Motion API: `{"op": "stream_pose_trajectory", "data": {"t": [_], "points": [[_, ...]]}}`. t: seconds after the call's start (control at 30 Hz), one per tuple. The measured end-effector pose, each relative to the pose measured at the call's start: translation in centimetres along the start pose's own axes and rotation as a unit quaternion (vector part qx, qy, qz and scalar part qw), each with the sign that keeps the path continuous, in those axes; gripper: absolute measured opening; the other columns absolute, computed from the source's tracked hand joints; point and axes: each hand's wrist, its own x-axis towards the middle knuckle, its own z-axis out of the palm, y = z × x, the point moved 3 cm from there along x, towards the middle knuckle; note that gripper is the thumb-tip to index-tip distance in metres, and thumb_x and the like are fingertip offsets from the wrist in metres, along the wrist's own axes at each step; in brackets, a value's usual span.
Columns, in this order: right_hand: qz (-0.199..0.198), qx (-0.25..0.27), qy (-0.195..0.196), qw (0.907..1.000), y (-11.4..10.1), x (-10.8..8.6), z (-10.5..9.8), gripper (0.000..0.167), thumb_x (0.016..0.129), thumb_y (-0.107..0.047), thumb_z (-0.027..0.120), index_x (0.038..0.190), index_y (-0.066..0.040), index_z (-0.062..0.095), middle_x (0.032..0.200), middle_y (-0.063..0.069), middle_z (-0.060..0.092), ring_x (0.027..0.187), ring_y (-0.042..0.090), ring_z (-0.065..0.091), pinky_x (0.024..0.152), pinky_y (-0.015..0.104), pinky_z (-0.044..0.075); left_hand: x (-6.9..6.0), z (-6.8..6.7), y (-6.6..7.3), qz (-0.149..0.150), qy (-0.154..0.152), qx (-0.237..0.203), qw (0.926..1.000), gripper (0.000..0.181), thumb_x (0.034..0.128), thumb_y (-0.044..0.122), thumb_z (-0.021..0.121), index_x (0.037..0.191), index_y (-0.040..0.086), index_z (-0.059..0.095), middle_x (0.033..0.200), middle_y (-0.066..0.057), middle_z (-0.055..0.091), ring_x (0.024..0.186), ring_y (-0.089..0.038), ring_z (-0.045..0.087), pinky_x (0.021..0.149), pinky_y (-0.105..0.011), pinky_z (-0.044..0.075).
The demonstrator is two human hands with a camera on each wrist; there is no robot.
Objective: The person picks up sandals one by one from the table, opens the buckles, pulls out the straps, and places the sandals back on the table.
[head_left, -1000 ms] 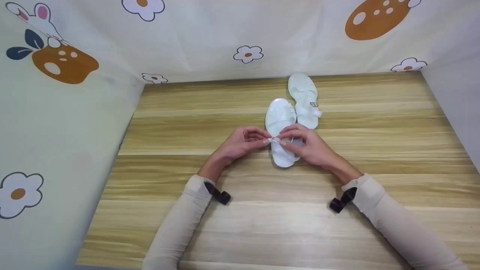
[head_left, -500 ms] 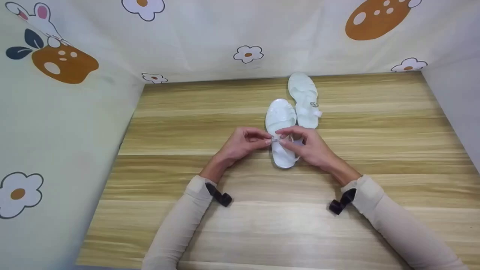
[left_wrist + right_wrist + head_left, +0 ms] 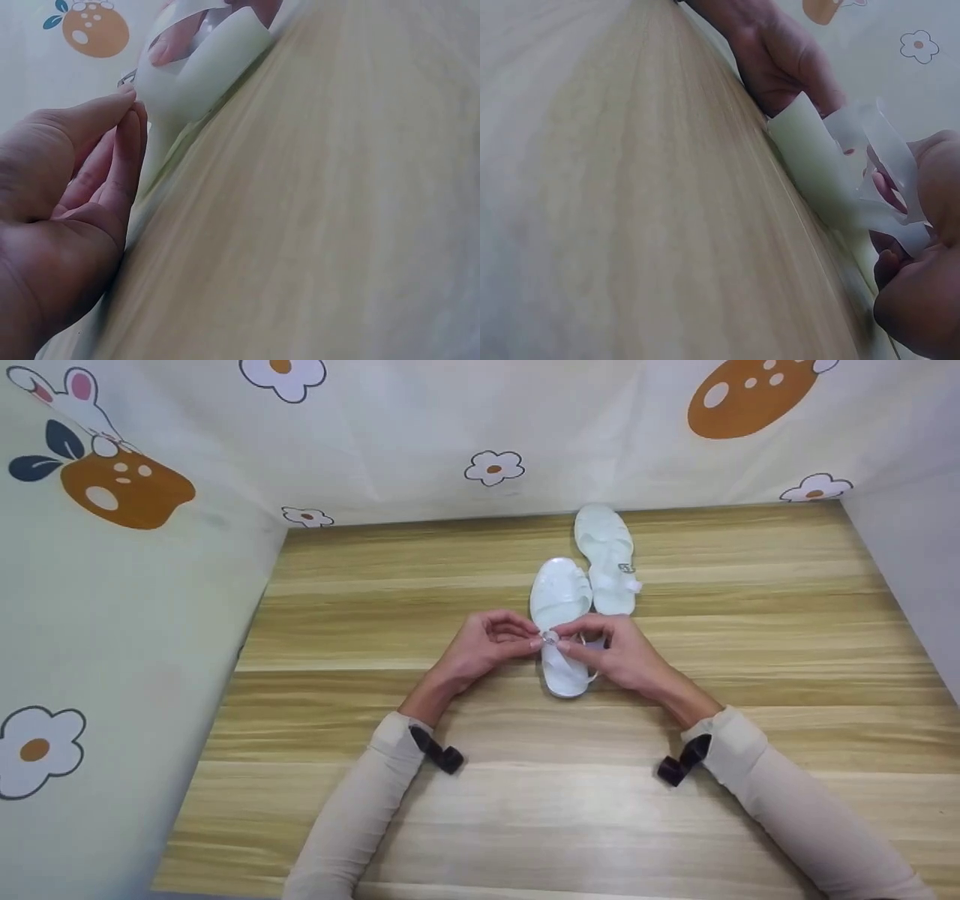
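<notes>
A white sandal lies on the wooden table with its heel toward me. At its left side my left hand pinches the silver buckle between thumb and fingertips. From the other side my right hand holds the sandal's thin ankle strap at the buckle with thumb and index finger. The left wrist view shows the left fingertips at the buckle, beside the pale sandal heel. In the right wrist view the white strap runs into the right fingers, which hide its end.
A second white sandal lies behind and to the right, touching or nearly touching the first. It has its own buckle. The wooden table meets a patterned cloth wall at the back, with more cloth at both sides.
The right fingers have shifted slightly at the buckle, and the strap end and buckle have turned a little between the hands. The sandals stay almost in place.
</notes>
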Motion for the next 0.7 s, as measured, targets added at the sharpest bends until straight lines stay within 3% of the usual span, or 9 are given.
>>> {"op": "stream_pose_trajectory", "data": {"t": [0.47,0.7], "points": [[-0.007,0.001,-0.012,0.9999,-0.13,-0.05,-0.06,0.021,0.1,-0.022,0.08,0.121,-0.018,0.083,0.119,0.005,0.078,0.109,0.016,0.066,0.091,0.024,0.052,0.02,0.37,-0.07,0.036,-0.005,-0.007,0.9993,0.024,0.091,0.006,0.087,0.112,0.0,0.078,0.107,-0.008,0.081,0.1,-0.02,0.079,0.094,-0.032,0.065],[0.001,-0.001,-0.008,1.0,0.01,-0.13,-0.18,0.022,0.098,-0.023,0.083,0.12,-0.021,0.083,0.116,0.003,0.078,0.106,0.019,0.065,0.087,0.025,0.052,0.1,0.48,-0.03,0.032,0.006,-0.042,0.9986,0.024,0.0919,0.003,0.085,0.114,0.001,0.077,0.111,-0.01,0.081,0.103,-0.022,0.079,0.097,-0.035,0.064]]}}
